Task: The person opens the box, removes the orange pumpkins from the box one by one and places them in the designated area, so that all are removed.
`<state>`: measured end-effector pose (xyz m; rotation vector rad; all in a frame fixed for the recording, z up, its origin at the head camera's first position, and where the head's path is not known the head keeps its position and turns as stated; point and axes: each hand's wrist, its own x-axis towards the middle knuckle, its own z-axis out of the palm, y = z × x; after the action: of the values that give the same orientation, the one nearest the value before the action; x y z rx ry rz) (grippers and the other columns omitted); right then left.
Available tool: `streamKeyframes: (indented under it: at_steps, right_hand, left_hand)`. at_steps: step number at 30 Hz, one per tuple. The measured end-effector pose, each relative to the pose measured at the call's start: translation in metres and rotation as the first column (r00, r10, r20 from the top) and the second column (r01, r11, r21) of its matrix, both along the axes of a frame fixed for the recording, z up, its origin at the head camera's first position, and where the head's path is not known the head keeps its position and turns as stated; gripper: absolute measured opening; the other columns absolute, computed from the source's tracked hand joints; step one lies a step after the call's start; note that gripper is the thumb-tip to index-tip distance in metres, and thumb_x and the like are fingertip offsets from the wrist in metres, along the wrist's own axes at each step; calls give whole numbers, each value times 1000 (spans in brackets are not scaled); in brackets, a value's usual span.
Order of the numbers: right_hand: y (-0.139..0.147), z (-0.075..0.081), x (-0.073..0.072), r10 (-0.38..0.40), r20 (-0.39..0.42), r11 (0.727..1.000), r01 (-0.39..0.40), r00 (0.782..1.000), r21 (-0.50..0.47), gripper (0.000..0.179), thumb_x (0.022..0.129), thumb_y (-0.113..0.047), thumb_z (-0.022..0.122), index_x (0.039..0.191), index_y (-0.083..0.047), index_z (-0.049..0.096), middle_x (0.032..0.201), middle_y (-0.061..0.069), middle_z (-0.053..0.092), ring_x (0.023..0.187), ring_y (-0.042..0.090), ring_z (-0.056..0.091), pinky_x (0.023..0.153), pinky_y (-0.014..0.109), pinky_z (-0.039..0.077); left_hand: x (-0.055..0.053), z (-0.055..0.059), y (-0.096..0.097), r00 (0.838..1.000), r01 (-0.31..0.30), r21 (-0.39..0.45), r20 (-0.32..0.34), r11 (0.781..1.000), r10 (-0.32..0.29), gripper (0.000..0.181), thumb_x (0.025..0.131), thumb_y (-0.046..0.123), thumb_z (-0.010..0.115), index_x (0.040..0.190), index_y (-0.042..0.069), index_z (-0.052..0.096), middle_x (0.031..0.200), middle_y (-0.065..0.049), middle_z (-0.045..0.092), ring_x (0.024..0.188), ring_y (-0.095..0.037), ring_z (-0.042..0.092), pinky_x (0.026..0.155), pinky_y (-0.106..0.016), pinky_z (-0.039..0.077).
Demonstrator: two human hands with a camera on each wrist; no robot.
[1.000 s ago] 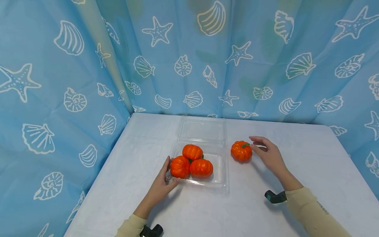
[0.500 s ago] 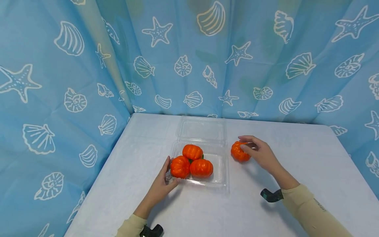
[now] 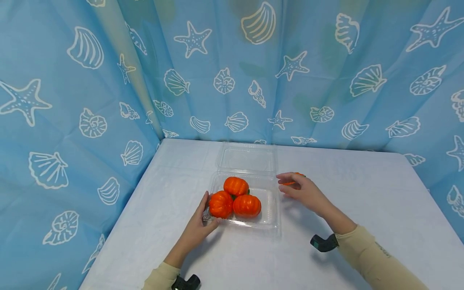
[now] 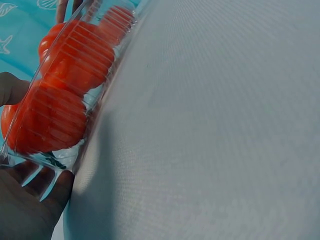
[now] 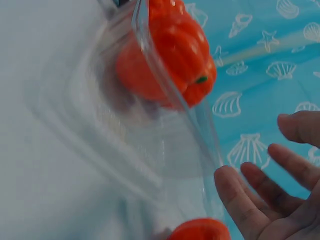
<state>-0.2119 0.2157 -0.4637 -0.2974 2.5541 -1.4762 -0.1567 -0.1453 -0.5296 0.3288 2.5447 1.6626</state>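
A clear plastic clamshell box (image 3: 269, 205) lies with its lid (image 3: 247, 158) folded back. Inside its left part sit three small orange pumpkins: one at the back (image 3: 236, 186), one at the left (image 3: 220, 204) and one at the front (image 3: 247, 206). My left hand (image 3: 199, 219) holds the box's front left corner, thumb at the front wall and fingers along the left side. My right hand (image 3: 300, 193), fingers spread and relaxed, hovers by the box's right edge holding nothing. Mostly hidden behind it in the head view is a fourth pumpkin (image 5: 200, 232) outside the box.
The box rests on a white-covered table (image 3: 253, 257). Behind and to the left hangs a blue curtain (image 3: 224, 108) with white shells and starfish. Each wrist wears a black camera.
My right hand has moved left from the loose pumpkin's right side, passing over it to the box's right edge. The pumpkin looks unmoved. My left hand and the box have stayed put.
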Motion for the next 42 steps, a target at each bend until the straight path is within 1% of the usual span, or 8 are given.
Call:
streamKeyframes:
  at_steps: [3, 8, 12, 16, 25, 30, 36, 42]
  right_hand:
    - [-7, 4, 3, 6, 21, 1000, -6, 1000, -1, 47, 99, -28, 68, 140, -7, 58, 136, 14, 61, 111, 29, 66, 89, 35, 60]
    - [-17, 9, 6, 25, 47, 999, -24, 999, -41, 47, 98, -29, 69, 139, -8, 59, 136, 17, 61, 110, 32, 67, 92, 45, 58]
    - [-25, 9, 6, 40, 66, 999, -37, 997, -39, 45, 98, -28, 69, 138, -8, 60, 135, 20, 61, 109, 31, 67, 92, 43, 59]
    - [-33, 10, 6, 45, 72, 999, -45, 996, -3, 45, 97, -28, 70, 136, -8, 61, 132, 17, 63, 107, 28, 67, 90, 40, 60]
    - [-56, 8, 8, 112, 106, 988, -122, 988, 93, 49, 94, -32, 74, 137, -11, 62, 134, 14, 63, 117, 29, 63, 93, 45, 58]
    - [-66, 6, 8, 144, 111, 982, -156, 983, 110, 45, 93, -34, 75, 132, -14, 65, 136, 10, 63, 117, 30, 63, 93, 47, 58]
    - [-72, 0, 6, 163, 118, 976, -177, 980, 123, 35, 92, -37, 75, 124, -24, 69, 135, 6, 63, 113, 27, 65, 92, 46, 58]
    - [-79, -1, 6, 167, 126, 976, -182, 978, 120, 35, 93, -38, 73, 126, -26, 68, 137, 5, 62, 113, 27, 64, 93, 45, 58]
  left_hand:
    - [0, 0, 0, 1000, 3, -5, -9, 1000, -3, 94, 92, 26, 75, 164, 8, 17, 166, -14, 26, 152, -34, 28, 121, -57, 22]
    - [0, 1, 0, 1000, 7, -5, -13, 1000, -7, 94, 92, 27, 74, 164, 8, 17, 166, -15, 26, 151, -35, 27, 120, -58, 22]
    - [0, 1, -1, 1000, 2, -4, -5, 1000, -2, 94, 92, 28, 75, 164, 9, 17, 166, -13, 26, 152, -34, 27, 121, -57, 22]
    - [0, 0, -1, 1000, 3, -5, -12, 1000, -3, 94, 92, 29, 75, 163, 8, 17, 166, -15, 26, 152, -35, 27, 121, -57, 22]
    - [0, 0, -1, 1000, 2, -9, -13, 1000, -2, 94, 92, 28, 75, 163, 7, 17, 166, -16, 26, 152, -36, 26, 121, -57, 21]
    - [0, 0, 0, 1000, -1, -8, -12, 1000, 0, 94, 92, 29, 75, 164, 8, 17, 166, -15, 27, 152, -35, 26, 121, -56, 20]
    - [-1, 1, 0, 1000, 1, -10, -12, 1000, -1, 94, 92, 28, 76, 163, 8, 18, 166, -16, 27, 152, -35, 26, 120, -57, 21]
    - [0, 1, 0, 1000, 1, -13, -11, 1000, -1, 94, 92, 28, 75, 163, 8, 18, 165, -16, 28, 151, -36, 29, 120, -57, 22]
